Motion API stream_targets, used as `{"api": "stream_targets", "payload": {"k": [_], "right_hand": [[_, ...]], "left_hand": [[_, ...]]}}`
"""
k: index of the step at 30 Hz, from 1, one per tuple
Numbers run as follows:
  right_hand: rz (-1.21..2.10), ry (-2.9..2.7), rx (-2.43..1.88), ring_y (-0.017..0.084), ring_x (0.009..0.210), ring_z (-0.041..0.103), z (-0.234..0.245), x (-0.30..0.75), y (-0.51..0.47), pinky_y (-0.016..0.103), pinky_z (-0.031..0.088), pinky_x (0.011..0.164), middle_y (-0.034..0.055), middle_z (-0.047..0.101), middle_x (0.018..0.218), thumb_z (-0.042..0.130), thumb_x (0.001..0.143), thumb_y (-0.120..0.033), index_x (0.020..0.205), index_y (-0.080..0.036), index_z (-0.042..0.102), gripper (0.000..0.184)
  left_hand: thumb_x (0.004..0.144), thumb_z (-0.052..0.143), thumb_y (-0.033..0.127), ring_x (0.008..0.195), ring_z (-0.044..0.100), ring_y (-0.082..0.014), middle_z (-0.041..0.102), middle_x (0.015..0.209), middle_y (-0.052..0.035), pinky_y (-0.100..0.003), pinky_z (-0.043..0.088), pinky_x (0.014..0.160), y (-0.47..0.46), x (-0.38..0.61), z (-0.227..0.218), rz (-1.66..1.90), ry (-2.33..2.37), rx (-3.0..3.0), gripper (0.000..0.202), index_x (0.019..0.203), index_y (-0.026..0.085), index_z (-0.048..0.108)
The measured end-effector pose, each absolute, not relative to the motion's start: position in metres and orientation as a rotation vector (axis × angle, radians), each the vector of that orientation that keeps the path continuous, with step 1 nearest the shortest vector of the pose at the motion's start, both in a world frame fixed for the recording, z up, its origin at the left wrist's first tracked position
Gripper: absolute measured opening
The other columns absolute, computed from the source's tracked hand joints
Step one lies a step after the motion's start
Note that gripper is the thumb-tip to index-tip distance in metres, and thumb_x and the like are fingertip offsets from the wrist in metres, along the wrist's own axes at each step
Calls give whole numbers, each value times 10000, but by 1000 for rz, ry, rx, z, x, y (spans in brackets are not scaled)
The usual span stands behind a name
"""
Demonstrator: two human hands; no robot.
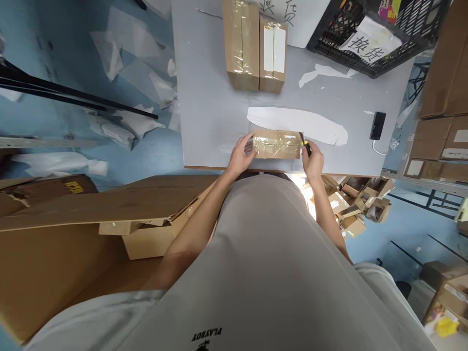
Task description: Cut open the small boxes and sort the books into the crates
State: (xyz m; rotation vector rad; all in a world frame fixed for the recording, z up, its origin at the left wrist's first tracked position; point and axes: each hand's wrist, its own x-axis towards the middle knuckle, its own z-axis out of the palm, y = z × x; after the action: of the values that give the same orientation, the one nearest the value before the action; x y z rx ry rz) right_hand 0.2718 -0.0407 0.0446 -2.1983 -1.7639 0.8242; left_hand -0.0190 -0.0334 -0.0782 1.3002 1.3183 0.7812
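A small cardboard box [277, 144] wrapped in clear tape lies near the front edge of the grey table [212, 112]. My left hand [241, 156] rests on the box's left end, fingers curled over it. My right hand [313, 161] sits at the box's right end, closed round a black and yellow utility knife [304, 144] whose tip touches the box's right top corner.
Two taller taped boxes [254, 46] stand at the table's back. A white paper strip [296, 124] lies behind the small box, a phone [378, 125] at right, a black crate [369, 34] at back right. Large cartons [73, 229] stand left on the floor, small boxes [356, 204] lower right.
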Motion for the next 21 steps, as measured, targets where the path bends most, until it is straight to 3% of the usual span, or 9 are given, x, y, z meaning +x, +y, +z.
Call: {"api": "stream_targets", "payload": {"k": [3, 7, 11, 21], "right_hand": [[850, -2002, -2113, 320, 1203, 746, 54, 249, -26, 393, 570, 987, 143, 809, 1364, 427, 1198, -457, 1500, -230, 747, 495], [995, -2496, -1960, 311, 1171, 747, 61, 212, -6, 365, 542, 954, 129, 796, 1360, 486, 1200, -331, 1553, -270, 725, 430], [967, -2767, -1929, 313, 1147, 753, 60, 189, 9, 382, 523, 956, 143, 776, 1385, 475, 1204, -250, 1546, -288, 724, 425], [851, -3026, -1906, 340, 1211, 744, 71, 168, 24, 427, 532, 996, 212, 741, 1442, 406, 1179, -140, 1552, -197, 675, 463]], "left_hand": [[1029, 720, 679, 1363, 727, -305, 631, 1614, -180, -460, 672, 1102, -28, -24, -78, 756, 1300, 1336, 661, 1537, 257, 687], [991, 772, 606, 1290, 739, -294, 644, 1565, -175, -408, 705, 996, -22, -27, -85, 726, 1250, 1272, 648, 1521, 241, 692], [952, 807, 591, 1293, 733, -303, 637, 1569, -171, -391, 711, 957, -19, -27, -92, 748, 1208, 1229, 666, 1514, 250, 701], [953, 812, 697, 1262, 729, -302, 620, 1584, -184, -373, 709, 928, -17, -26, -103, 795, 1166, 1221, 749, 1537, 243, 697]]}}
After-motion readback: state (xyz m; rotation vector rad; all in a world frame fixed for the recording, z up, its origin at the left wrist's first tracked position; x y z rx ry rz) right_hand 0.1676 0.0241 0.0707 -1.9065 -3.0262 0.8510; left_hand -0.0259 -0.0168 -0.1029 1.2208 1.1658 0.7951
